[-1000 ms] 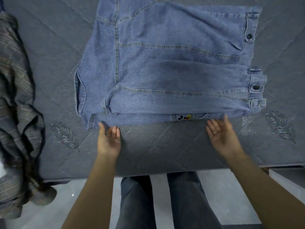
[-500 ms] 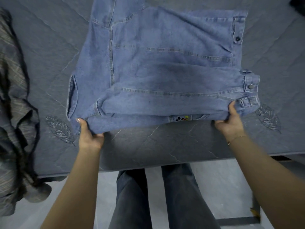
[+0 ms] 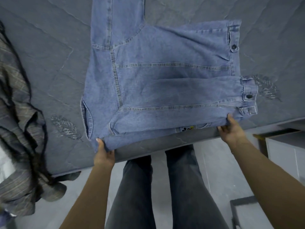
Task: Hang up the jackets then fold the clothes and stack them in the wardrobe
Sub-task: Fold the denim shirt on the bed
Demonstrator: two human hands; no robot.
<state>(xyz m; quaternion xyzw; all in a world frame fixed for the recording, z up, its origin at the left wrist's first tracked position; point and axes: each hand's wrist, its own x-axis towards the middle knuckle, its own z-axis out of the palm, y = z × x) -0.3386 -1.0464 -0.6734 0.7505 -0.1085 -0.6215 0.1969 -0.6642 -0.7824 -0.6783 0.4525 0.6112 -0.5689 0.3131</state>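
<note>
A light blue denim jacket [image 3: 165,76] lies partly folded on the grey quilted bed [image 3: 49,55], one sleeve running up out of view. My left hand [image 3: 104,154] pinches its near left corner, thumb on top. At the near right edge my right hand [image 3: 231,129] grips the denim beside the buttoned cuff. The near edge is lifted a little off the bed.
A crumpled grey striped garment [image 3: 19,129] hangs over the bed's left side. My legs in dark jeans [image 3: 156,195] stand at the bed's front edge. A white cabinet [image 3: 285,154] and a dark box [image 3: 247,209] sit on the floor at right.
My hands went from lying open in front of the jacket to gripping its near corners. The near edge has since come up and toward me.
</note>
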